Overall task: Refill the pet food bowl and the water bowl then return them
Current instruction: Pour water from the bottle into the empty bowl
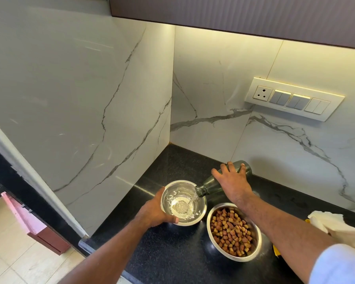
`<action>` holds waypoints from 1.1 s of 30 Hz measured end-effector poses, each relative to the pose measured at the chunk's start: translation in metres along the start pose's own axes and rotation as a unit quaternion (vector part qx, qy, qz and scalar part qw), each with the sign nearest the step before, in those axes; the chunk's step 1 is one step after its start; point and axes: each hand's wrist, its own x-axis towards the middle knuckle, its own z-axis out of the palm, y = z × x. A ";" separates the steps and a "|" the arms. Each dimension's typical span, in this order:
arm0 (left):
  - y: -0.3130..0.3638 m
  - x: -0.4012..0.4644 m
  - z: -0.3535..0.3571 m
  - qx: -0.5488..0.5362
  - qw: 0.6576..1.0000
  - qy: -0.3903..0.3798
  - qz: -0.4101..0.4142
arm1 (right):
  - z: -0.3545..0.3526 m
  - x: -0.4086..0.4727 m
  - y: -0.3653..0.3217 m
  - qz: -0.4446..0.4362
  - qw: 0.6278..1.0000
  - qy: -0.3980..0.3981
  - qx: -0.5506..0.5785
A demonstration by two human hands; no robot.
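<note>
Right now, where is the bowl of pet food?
The food bowl sits on the black counter, low in the head view, just right of the water bowl.

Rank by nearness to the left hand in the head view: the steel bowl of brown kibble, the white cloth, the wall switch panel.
From the left hand:
1. Steel bowl of brown kibble, just right.
2. White cloth, far right on the counter.
3. Wall switch panel, high on the back wall.

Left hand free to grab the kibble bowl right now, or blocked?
Probably not without letting go. The left hand grips the rim of the water bowl, steadying it while the right hand pours from the green bottle. The kibble bowl sits beside it, but the right forearm crosses over it.
</note>
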 end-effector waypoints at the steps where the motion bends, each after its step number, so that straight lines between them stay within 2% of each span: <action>1: 0.000 0.000 0.000 0.001 1.000 0.001 0.001 | 0.000 0.000 0.000 0.001 1.000 0.000 -0.001; 15: -0.008 0.007 0.001 0.006 1.000 0.012 0.004 | 0.003 -0.001 -0.002 0.012 1.000 0.002 0.022; 22: -0.006 0.014 0.000 0.017 0.996 0.088 -0.020 | 0.011 -0.008 -0.007 0.028 0.995 -0.009 0.094; 28: 0.002 0.018 -0.002 0.026 0.982 0.186 0.012 | 0.013 -0.011 -0.011 0.056 0.988 0.006 0.143; 33: 0.015 0.028 -0.004 0.014 0.979 0.199 0.045 | 0.015 -0.012 -0.006 0.105 0.964 0.042 0.240</action>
